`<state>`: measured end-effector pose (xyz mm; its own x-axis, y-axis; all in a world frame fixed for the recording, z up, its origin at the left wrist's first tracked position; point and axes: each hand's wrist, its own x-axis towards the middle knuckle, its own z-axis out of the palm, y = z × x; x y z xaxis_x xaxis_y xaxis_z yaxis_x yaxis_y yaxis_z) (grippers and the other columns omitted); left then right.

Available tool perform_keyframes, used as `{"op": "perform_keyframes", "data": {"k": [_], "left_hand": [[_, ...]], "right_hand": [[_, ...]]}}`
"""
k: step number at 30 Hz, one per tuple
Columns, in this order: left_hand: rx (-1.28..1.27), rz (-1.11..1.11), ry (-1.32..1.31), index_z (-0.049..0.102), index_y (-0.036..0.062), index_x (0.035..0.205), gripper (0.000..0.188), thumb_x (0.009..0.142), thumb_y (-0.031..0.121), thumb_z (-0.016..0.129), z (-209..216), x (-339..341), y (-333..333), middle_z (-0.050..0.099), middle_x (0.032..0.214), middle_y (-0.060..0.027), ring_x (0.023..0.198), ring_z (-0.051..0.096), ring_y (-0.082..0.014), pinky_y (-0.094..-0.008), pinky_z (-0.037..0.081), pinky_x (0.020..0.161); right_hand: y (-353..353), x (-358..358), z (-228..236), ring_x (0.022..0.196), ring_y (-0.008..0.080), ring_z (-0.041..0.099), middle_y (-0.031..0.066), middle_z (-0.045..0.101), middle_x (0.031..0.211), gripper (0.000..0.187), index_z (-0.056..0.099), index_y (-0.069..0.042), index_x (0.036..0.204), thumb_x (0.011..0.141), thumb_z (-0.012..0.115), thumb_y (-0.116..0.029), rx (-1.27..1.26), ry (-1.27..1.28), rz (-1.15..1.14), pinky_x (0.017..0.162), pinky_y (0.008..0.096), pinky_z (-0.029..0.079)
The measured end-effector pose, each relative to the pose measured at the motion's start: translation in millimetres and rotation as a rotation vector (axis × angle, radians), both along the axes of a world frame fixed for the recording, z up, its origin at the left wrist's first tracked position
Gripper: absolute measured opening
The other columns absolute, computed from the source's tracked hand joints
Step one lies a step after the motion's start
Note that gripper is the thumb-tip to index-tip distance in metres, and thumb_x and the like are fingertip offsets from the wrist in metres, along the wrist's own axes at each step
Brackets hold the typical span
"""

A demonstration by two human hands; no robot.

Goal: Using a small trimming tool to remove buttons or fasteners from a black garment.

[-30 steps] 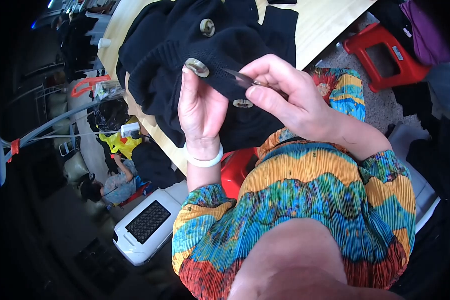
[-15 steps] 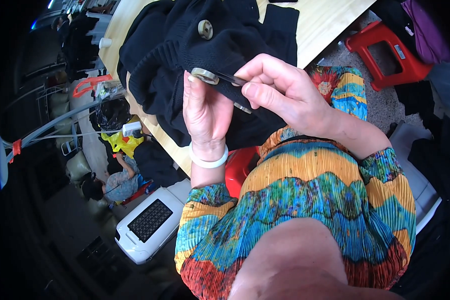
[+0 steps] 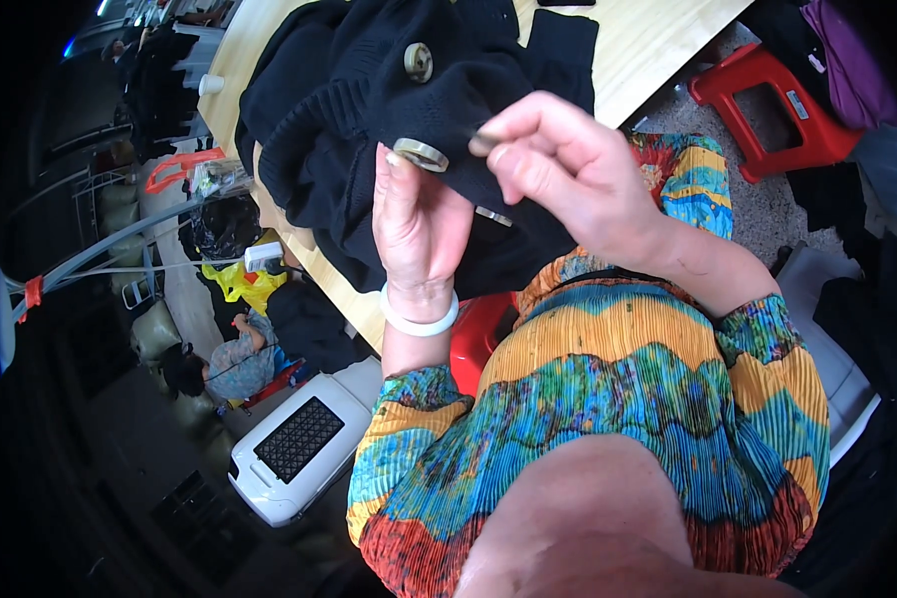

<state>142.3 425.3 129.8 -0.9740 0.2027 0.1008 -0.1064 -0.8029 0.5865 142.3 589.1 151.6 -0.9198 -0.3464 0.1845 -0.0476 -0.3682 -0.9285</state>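
A black knit garment with large round buttons is bunched on the table. My left hand grips its edge, the thumb upright beside a greenish-brown button; the other fingers are partly hidden by the cloth. Just right of that button, my right hand pinches a small dark metal tool between thumb and forefinger. Motion blurs the tool, so its kind is unclear. Farther up the garment lies a second button. A third button shows edge-on between my hands.
The pale wooden table extends to the upper right. A white cup stands at its left edge. Red stools are at the right and under the table. Left of me are a white appliance and a seated person beside a yellow bag.
My right hand has drawn the dark tool back from the held button, leaving a gap between them. My left hand has shifted slightly right with the button and cloth.
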Motion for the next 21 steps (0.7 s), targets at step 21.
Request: {"op": "perform_keyframes", "data": {"k": [21], "left_hand": [[-0.091, 0.022, -0.414, 0.056, 0.0029, 0.096, 0.012, 0.087, 0.009, 0.049, 28, -10, 5, 0.06, 0.097, -0.0068, 0.095, 0.055, -0.0167, -0.0323, 0.042, 0.088]], "right_hand": [[1, -32, -5, 0.059, 0.0114, 0.061, 0.0065, 0.062, 0.072, 0.023, 0.061, -0.006, 0.093, 0.071, 0.067, -0.006, 0.351, 0.676, -0.382, 0.05, 0.0207, 0.045]]}}
